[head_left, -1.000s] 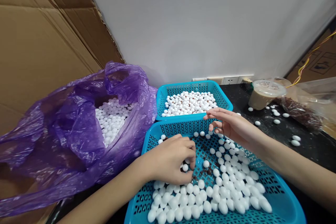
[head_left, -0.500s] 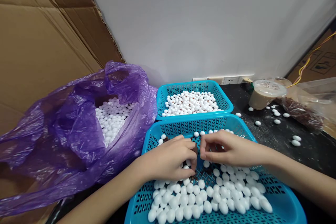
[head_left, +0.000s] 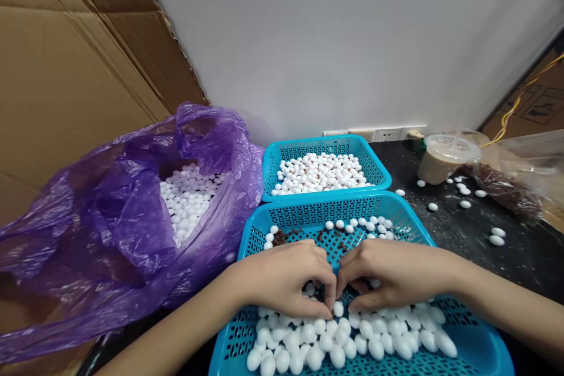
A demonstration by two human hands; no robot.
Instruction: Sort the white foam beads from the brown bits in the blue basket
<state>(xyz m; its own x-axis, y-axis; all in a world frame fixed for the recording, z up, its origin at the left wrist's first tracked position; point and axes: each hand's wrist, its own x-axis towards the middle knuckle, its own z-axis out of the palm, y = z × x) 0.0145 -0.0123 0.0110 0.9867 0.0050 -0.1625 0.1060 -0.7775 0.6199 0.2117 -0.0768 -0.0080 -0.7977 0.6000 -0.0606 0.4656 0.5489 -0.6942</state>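
Observation:
Both hands are inside the near blue basket (head_left: pixel 489 341), which holds many small white balls (head_left: pixel 337 356) toward its front and dark brown bits (head_left: pixel 282 237) toward its back. My left hand (head_left: pixel 299 279) is closed, thumb and fingertips pressed together at the edge of the white balls; what they pinch is too small to name. My right hand (head_left: pixel 385 273) curves down just beside it, fingers bent and thumb apart from them, with nothing visible between. A single white ball lies between the two hands.
Behind stands a smaller blue basket (head_left: pixel 382 171) of white balls. To the left is a purple bag (head_left: pixel 127 217) with white balls inside. At right are a lidded cup (head_left: pixel 440 161), loose balls on the black table (head_left: pixel 467 258) and a clear bag of brown bits (head_left: pixel 506 191).
Both hands have moved toward the front of the basket and closer together. The right hand has turned palm down, and more of the back balls and brown bits show.

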